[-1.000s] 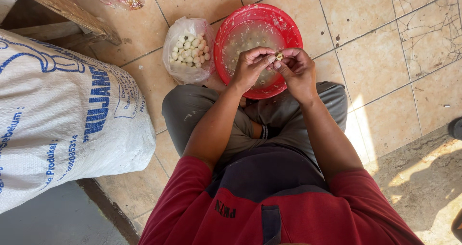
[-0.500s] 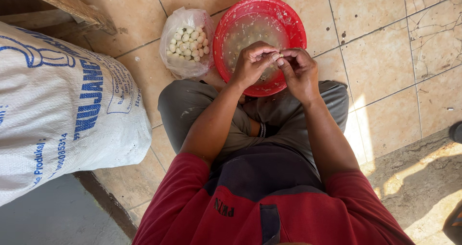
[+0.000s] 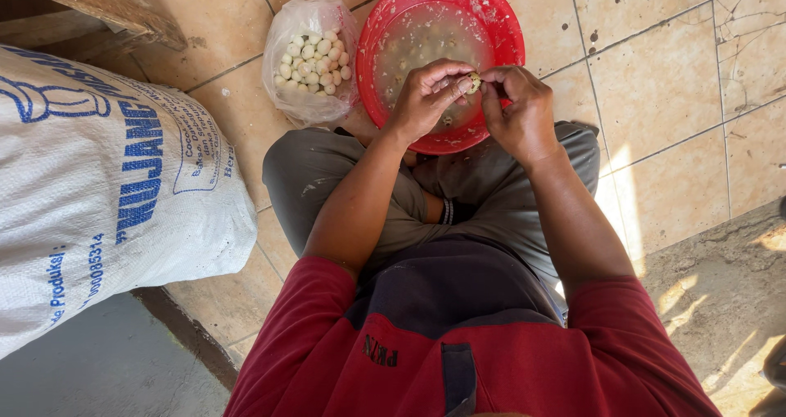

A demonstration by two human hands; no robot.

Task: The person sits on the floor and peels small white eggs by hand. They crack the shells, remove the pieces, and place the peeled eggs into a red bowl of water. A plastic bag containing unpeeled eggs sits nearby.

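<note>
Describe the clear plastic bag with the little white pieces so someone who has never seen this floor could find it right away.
Start at the round red basin on the tan tiled floor, just beyond the seated person's knees. Touching its left rim lies the clear plastic bag, open at the top and holding small round white pieces. Unlike the large printed white sack farther left, it is small and see-through.

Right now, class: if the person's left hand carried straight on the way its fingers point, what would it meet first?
The left hand points rightward at the small pale egg-like piece pinched between both hands, so it would meet that first, then the right hand. Both are held over the red basin.
</note>
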